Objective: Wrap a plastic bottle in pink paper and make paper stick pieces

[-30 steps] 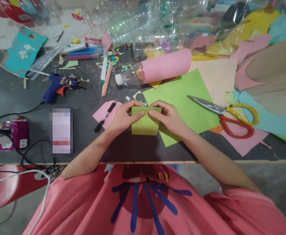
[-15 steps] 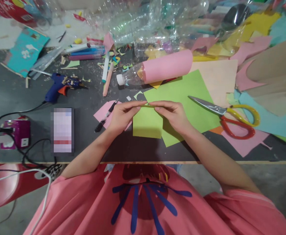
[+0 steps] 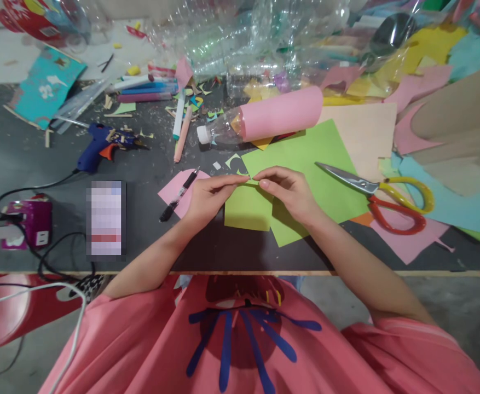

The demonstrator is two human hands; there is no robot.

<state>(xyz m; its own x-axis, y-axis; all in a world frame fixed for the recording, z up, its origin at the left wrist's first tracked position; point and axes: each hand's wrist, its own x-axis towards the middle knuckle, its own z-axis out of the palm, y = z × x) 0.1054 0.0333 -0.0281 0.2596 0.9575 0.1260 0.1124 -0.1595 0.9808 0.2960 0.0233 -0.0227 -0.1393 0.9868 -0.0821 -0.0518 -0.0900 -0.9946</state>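
Observation:
A small light-green sheet of paper (image 3: 247, 210) hangs from my fingertips near the table's front edge. My left hand (image 3: 209, 200) pinches its upper edge between thumb and fingers. On the other side my right hand (image 3: 287, 190) grips the same edge, its fingertips almost meeting the left ones. Along the top the paper looks folded over, though the fingers partly hide this. A larger green sheet (image 3: 305, 164) lies flat beneath and to the right. To the left, a black pen (image 3: 179, 196) rests on a pink paper piece (image 3: 169, 191).
Scissors (image 3: 371, 191) with yellow and red handles lie open at the right. Behind my hands is a bottle wrapped in pink paper (image 3: 283, 114). A blue glue gun (image 3: 96, 148), a phone (image 3: 105, 219) and cables are at the left. Clear plastic bottles (image 3: 207, 38) crowd the back.
My fingertips have come closer together along the paper's top edge, the left hand shifting slightly right. The paper stays between both hands.

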